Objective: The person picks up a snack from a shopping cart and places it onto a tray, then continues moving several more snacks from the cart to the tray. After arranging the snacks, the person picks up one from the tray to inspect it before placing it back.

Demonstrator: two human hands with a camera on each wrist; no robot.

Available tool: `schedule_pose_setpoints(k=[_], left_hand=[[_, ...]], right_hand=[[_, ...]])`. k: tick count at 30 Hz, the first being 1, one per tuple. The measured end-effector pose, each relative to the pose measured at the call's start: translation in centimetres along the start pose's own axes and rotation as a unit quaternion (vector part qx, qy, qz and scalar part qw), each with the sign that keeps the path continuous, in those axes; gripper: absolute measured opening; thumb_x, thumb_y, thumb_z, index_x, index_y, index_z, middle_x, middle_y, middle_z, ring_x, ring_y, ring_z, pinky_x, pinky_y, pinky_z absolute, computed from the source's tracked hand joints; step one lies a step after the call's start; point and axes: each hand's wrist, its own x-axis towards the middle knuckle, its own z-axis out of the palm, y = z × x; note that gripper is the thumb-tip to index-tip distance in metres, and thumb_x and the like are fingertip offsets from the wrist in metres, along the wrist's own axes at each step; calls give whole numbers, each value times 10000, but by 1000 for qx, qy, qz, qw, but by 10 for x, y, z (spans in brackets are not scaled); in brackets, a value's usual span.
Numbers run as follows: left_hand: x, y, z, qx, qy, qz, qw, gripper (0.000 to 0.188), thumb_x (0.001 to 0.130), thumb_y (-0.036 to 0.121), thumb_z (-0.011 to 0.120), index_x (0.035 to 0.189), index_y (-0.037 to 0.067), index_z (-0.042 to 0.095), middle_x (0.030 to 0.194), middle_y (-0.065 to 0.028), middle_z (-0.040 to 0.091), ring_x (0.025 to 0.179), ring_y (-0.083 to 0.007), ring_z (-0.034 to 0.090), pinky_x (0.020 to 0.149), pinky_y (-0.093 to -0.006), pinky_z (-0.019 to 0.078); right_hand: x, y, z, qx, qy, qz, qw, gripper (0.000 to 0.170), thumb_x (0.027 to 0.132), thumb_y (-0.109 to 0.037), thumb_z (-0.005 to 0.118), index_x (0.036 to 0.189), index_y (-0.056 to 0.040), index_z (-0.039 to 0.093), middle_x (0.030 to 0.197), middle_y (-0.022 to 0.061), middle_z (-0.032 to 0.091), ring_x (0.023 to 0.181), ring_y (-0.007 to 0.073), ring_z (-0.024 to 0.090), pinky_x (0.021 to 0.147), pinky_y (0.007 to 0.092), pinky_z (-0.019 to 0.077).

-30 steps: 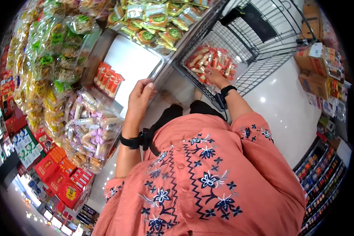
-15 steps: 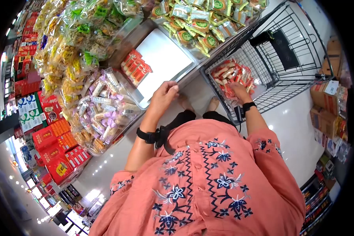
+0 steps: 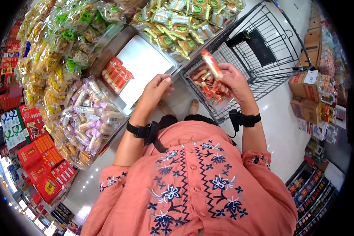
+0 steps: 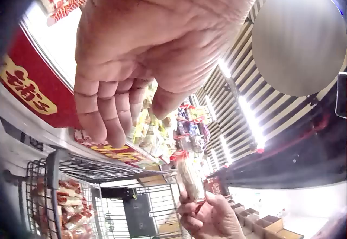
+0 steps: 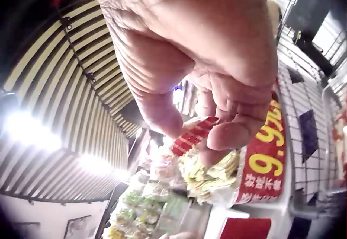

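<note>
Item: one wrapped snack stick (image 3: 211,64), red and cream, raised above the shopping cart (image 3: 259,49) at right. Right hand (image 3: 236,83): thumb and fingers pinch its near end. Left hand (image 3: 153,94): fingers loosely bent, holding nothing, by the right edge of the white tray (image 3: 145,55).

Handling, as judged: light, fairly stiff, perhaps crumbly; wrapper likely slippery (a light pinch at mid-length should suit).

Containers: white tray, red packets (image 3: 116,74) lined up at its left end, remainder bare. Clear tub (image 3: 222,104) in the cart, loose red-and-cream packets (image 3: 207,89). Far side, green-and-yellow packets (image 3: 181,29); near left, purple-and-white packets (image 3: 89,122).
</note>
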Motion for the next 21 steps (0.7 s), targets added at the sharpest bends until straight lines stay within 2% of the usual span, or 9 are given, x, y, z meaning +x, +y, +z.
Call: schedule_pose_setpoints(k=[2,5,7,11,16,19,21], left_hand=[[-2,14,4,-38,2,7,999,393,1025,288,536,1291,-2,542,1157,-126,635,968,-177,639,830,-312,526],[-5,20,0,-113,11,25,993,434,1032,308,533,1333,-3,505,1216,-156,623,999,-199,648,835,-321,538],[-7,21,-7,-165,19,35,985,462,1036,321,529,1361,-3,478,1248,-172,613,1016,-212,652,829,-325,546],[-19,20,-24,-201,34,69,976,459,1034,311,535,1369,5,468,1223,-136,627,1007,-220,662,791,-326,557],[-28,5,-46,-225,81,96,966,363,1034,255,532,1306,16,504,1167,-98,643,978,-210,674,758,-322,569],[-32,-1,-57,-235,114,101,960,307,1034,223,529,1269,25,523,1157,-89,645,960,-206,679,749,-319,575],[-35,-4,-63,-247,131,104,955,291,1029,214,537,1255,30,530,1155,-86,645,961,-206,679,761,-322,575]], right_hand=[[7,-6,14,-28,-50,23,998,382,916,-135,636,1257,14,551,954,46,646,676,30,561,555,164,435],[21,-3,43,-56,-110,4,992,359,916,-133,629,1241,13,584,939,30,650,719,27,572,559,169,438],[22,-13,66,-97,-123,11,988,355,912,-129,616,1241,2,600,915,3,646,740,22,568,584,171,436],[38,-5,85,-152,-150,-10,977,358,890,-148,635,1223,-18,632,872,-33,611,741,21,527,614,185,413],[57,-3,112,-215,-190,-64,956,334,874,-152,643,1183,-28,667,818,-69,542,722,24,469,621,198,392],[67,-1,123,-214,-211,-29,953,345,870,-150,638,1193,-30,662,814,-69,537,710,26,466,617,196,388],[79,10,128,-217,-230,-43,948,328,877,-164,656,1177,-30,659,815,-67,542,703,28,470,612,197,388]])
